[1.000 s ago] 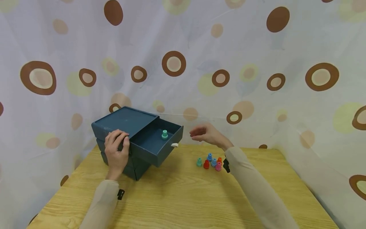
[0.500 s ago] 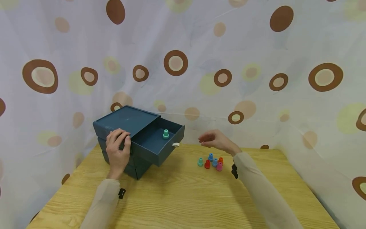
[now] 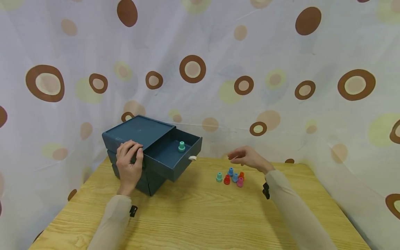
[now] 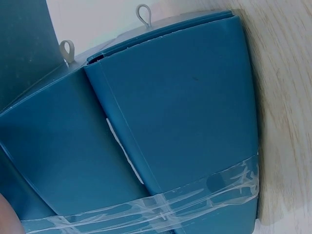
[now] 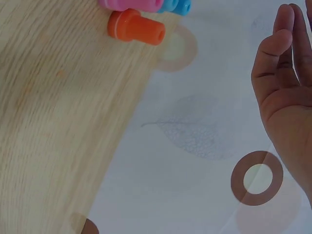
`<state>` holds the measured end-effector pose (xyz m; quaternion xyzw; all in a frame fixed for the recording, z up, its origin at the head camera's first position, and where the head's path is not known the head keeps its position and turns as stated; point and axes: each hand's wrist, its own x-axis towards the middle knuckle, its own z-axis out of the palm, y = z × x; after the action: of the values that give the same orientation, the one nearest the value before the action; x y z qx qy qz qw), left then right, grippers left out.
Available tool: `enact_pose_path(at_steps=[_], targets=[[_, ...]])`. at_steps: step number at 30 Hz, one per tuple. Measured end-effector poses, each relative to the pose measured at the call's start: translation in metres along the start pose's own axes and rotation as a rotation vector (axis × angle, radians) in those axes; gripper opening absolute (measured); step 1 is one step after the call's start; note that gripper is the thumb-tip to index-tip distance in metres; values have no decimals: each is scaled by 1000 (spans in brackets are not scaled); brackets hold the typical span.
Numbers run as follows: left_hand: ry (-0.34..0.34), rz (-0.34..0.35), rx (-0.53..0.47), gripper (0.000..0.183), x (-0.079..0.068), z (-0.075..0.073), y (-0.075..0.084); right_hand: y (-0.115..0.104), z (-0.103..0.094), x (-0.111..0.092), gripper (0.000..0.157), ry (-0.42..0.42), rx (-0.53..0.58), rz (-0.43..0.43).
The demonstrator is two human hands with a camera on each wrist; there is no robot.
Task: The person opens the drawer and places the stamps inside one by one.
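Note:
My left hand grips the upper edge of a dark blue drawer cabinet, fingers bent over its side near the front corner. The cabinet's top drawer is pulled out, and a teal stepped peg stands inside it. My right hand hovers to the right of the drawer, fingers loosely curved and holding nothing. Below it on the table is a cluster of similar pegs: teal, red, pink, orange and two blue. In the right wrist view the palm shows bare.
The wooden table ends against a white curtain with brown and yellow circles. A white tab sticks out of the drawer front. Clear tape wraps the cabinet's lower drawers, which have small loops at their fronts.
My right hand has moved away from the drawer, to the right and slightly down, over the pegs. The left hand, cabinet, drawer and pegs stay as they were.

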<state>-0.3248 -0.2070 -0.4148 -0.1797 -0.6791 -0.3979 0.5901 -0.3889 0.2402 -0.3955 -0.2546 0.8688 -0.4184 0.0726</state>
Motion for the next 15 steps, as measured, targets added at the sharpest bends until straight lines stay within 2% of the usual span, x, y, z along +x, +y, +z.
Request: enact_pose_path(at_steps=[15], targets=[[2,5,10,23,0,0,-1,32,-4,-20,31,-3,73,82]])
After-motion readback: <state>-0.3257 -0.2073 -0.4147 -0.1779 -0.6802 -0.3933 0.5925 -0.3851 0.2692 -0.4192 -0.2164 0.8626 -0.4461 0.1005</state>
